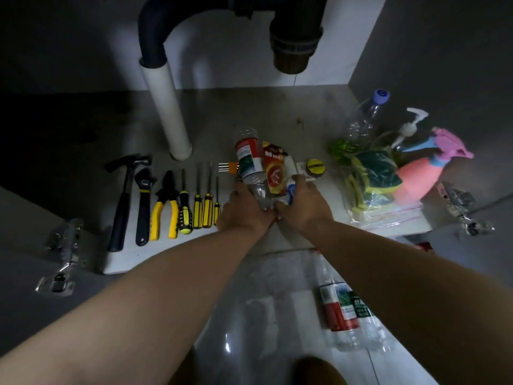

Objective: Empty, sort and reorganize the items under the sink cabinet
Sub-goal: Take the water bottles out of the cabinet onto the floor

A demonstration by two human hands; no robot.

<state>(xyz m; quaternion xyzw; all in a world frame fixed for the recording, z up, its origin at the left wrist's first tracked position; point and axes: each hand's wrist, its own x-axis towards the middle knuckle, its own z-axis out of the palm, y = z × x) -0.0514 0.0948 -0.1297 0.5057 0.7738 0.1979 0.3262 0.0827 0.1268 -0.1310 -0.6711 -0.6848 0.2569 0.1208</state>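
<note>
Left hand (244,211) and right hand (304,202) clasp a bundle together on the middle of the grey cabinet floor (277,112).
The left hand curls round one clear plastic bottle with a red-and-green label (248,162); the right hand grips one red-and-orange packet (273,173). Lined up to the left are one black hammer (122,201), one black wrench (143,201), one pair of yellow-handled pliers (165,209) and four yellow-and-black screwdrivers (197,204). To the right stand one pink spray bottle (416,179) and one blue-capped clear bottle (366,118). Two labelled clear bottles (341,309) lie on the tiles outside the cabinet.
</note>
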